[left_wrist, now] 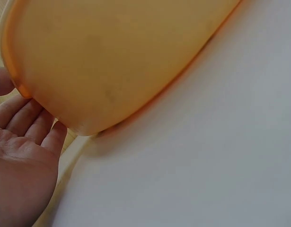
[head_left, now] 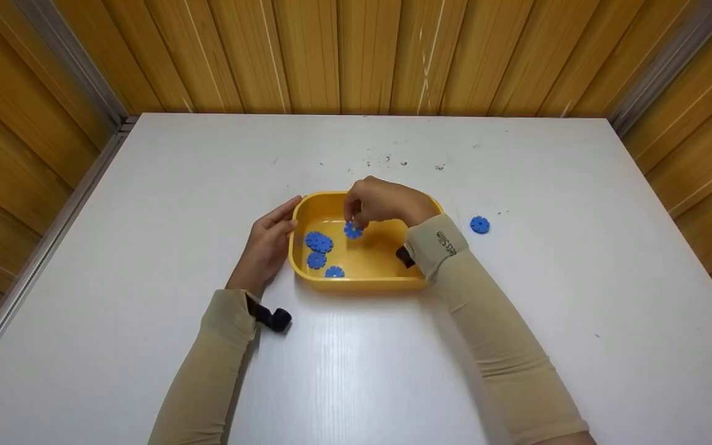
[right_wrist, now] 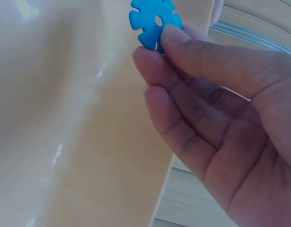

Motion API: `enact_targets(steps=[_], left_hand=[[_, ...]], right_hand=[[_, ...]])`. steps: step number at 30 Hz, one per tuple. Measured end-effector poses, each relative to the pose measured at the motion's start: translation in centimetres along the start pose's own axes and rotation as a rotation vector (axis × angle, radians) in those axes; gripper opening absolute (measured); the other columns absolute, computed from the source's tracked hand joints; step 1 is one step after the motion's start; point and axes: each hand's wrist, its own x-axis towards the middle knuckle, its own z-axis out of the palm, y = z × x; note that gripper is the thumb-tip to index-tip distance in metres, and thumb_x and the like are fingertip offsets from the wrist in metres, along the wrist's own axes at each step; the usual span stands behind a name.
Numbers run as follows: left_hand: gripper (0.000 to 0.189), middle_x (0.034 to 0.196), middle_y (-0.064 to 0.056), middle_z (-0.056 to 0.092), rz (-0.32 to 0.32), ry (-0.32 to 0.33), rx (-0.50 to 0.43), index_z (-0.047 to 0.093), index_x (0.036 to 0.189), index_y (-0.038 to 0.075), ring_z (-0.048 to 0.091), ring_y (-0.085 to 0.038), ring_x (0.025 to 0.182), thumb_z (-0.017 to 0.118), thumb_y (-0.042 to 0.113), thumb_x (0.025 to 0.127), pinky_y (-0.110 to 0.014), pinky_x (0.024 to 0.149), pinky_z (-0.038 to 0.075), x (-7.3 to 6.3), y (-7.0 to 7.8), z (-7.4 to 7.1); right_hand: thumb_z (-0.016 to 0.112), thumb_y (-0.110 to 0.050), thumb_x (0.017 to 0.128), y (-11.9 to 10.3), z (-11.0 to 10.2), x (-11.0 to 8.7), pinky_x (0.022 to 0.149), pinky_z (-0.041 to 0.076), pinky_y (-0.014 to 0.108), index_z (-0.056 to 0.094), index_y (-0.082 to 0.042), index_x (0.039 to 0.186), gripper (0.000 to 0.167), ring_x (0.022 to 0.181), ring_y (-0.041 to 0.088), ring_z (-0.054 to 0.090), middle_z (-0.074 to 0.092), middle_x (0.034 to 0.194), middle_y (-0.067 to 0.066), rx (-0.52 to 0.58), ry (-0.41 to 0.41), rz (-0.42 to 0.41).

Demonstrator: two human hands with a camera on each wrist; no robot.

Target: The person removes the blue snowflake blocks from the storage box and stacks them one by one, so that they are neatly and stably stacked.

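Observation:
My right hand (head_left: 384, 201) pinches a blue notched plastic disc (right_wrist: 152, 21) between thumb and fingertips, with a small hole at the disc's middle. In the head view this hand is over the inside of a yellow plastic tub (head_left: 368, 285). Several similar blue discs (head_left: 316, 260) lie in the tub's left part, two of them overlapping. At the tub's left end, my left hand (head_left: 267, 244) holds the wall, thumb at the rim and fingers along the outside. The left wrist view shows those fingers (left_wrist: 29, 118) against the tub's outer wall.
One more blue disc (head_left: 479, 225) lies on the white table (head_left: 146, 247), right of the tub. Wood-patterned panels (head_left: 306, 55) stand behind the table and at both sides. Small dark marks dot the tabletop beyond the tub.

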Motion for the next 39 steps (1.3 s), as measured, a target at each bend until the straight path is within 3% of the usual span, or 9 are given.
enact_targets(steps=[11, 14, 17, 20, 25, 39], left_hand=[[0.055, 0.167, -0.009, 0.034, -0.002, -0.005, -0.006, 0.039, 0.155, 0.000, 0.028, -0.019, 0.157, 0.045, -0.004, 0.100, -0.033, 0.127, 0.027, 0.1, 0.0, -0.2], [0.055, 0.167, -0.009, 0.034, -0.003, -0.004, -0.006, 0.039, 0.155, 0.000, 0.028, -0.019, 0.157, 0.045, -0.004, 0.101, -0.033, 0.127, 0.027, 0.1, 0.1, -0.2], [0.055, 0.167, -0.009, 0.034, -0.005, -0.005, -0.007, 0.039, 0.155, 0.001, 0.028, -0.018, 0.157, 0.045, -0.003, 0.101, -0.032, 0.127, 0.028, 0.1, 0.1, -0.2], [0.055, 0.167, -0.008, 0.035, -0.008, -0.004, -0.019, 0.040, 0.155, 0.002, 0.030, -0.018, 0.156, 0.046, -0.002, 0.101, -0.032, 0.126, 0.029, 0.0, 0.2, -0.1], [0.055, 0.166, -0.008, 0.036, -0.012, 0.001, -0.021, 0.040, 0.155, 0.002, 0.031, -0.018, 0.156, 0.046, -0.002, 0.100, -0.030, 0.125, 0.031, 0.0, 0.2, 0.0], [0.056, 0.166, -0.007, 0.036, -0.025, 0.016, -0.003, 0.041, 0.155, 0.004, 0.031, -0.017, 0.156, 0.045, -0.003, 0.100, -0.031, 0.126, 0.030, 0.1, 0.2, 0.1]], right_hand=[[0.068, -0.004, 0.094, 0.9, -1.5, -1.9, 0.088, 0.058, 0.033, 0.075, -0.005, 0.105, 0.012, 0.090, 0.024, 0.064, 0.075, 0.103, 0.009, 0.041, 0.055, 0.001], [0.069, -0.004, 0.094, 1.3, -1.8, -2.4, 0.093, 0.057, 0.036, 0.076, -0.005, 0.105, 0.013, 0.091, 0.023, 0.061, 0.075, 0.104, 0.010, 0.036, 0.075, -0.006], [0.070, -0.005, 0.094, 1.7, -2.1, -2.9, 0.111, 0.047, 0.042, 0.077, -0.004, 0.105, 0.013, 0.100, 0.025, 0.058, 0.076, 0.103, 0.010, 0.024, 0.098, -0.018], [0.070, -0.005, 0.094, 2.2, -2.3, -3.4, 0.113, 0.045, 0.044, 0.078, -0.003, 0.104, 0.013, 0.103, 0.026, 0.059, 0.077, 0.104, 0.011, 0.029, 0.114, -0.025], [0.069, -0.003, 0.094, 2.9, -2.5, -4.2, 0.094, 0.060, 0.040, 0.077, -0.001, 0.105, 0.014, 0.096, 0.025, 0.069, 0.078, 0.105, 0.012, 0.046, 0.140, -0.048], [0.070, -0.002, 0.093, 5.4, -2.9, -7.1, 0.093, 0.060, 0.043, 0.077, 0.001, 0.104, 0.014, 0.097, 0.029, 0.072, 0.078, 0.107, 0.016, 0.072, 0.248, 0.006]])
